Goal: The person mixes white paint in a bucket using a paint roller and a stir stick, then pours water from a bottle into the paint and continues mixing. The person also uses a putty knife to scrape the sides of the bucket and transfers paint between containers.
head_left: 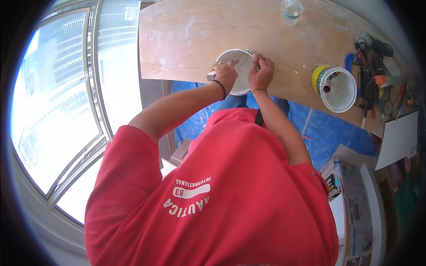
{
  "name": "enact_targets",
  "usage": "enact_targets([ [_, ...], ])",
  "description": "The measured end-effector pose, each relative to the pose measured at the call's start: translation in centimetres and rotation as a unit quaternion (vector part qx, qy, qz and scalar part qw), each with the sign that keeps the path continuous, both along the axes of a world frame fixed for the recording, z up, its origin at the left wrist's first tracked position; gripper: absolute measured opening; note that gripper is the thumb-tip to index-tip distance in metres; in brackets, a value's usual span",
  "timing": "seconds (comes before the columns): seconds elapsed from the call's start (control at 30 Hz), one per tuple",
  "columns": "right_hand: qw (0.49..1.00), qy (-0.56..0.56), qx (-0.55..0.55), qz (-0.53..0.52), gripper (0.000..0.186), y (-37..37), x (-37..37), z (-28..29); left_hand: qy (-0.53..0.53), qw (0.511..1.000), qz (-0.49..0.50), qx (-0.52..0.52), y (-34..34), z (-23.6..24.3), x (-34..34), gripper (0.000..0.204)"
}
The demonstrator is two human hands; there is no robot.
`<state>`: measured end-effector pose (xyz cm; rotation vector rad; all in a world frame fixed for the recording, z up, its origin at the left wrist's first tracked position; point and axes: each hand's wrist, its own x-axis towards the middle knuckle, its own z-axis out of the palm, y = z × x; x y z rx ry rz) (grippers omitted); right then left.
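A white bucket (242,90) sits at the near edge of the wooden table, tilted so that its pale, smeared inside shows. My right hand (262,71) grips its right rim, thumb toward the opening and fingers over the outside. At the left rim, my left hand (225,76) is closed round a tool, with its index finger stretched toward the inside of the bucket. A pale, block-like end (211,76) of that tool sticks out on the left of the hand. The rest of the tool is hidden, so its kind cannot be told.
The wooden table (186,42) bears a clear plastic cup (291,11) at the back. A white bucket with a yellow band (339,91) stands on the right, beside assorted hand tools (377,80). Blue sheeting (337,133) covers the floor; windows (62,88) line the left.
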<state>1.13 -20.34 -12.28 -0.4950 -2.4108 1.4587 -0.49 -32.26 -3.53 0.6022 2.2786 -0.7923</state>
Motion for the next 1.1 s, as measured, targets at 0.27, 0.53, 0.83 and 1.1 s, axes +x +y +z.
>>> enact_targets([
  [0.27,0.999,0.016,0.022,0.031,0.022,0.2,-0.3,-0.2,-0.022,0.994,0.103,0.007,-0.1,0.6,0.4,0.058],
  [0.53,0.998,0.021,0.032,0.039,0.022,-0.4,-0.6,-0.3,-0.091,0.980,0.172,0.042,-1.3,1.1,2.1,0.039],
  [0.83,0.998,0.017,0.015,0.050,0.026,0.0,-0.5,-0.1,-0.043,0.976,0.145,0.154,-0.9,6.6,-0.9,0.026],
  [1.1,0.998,0.009,0.036,0.057,0.026,0.2,-0.6,-0.3,-0.015,0.987,0.118,0.106,-0.8,3.0,2.0,0.039],
])
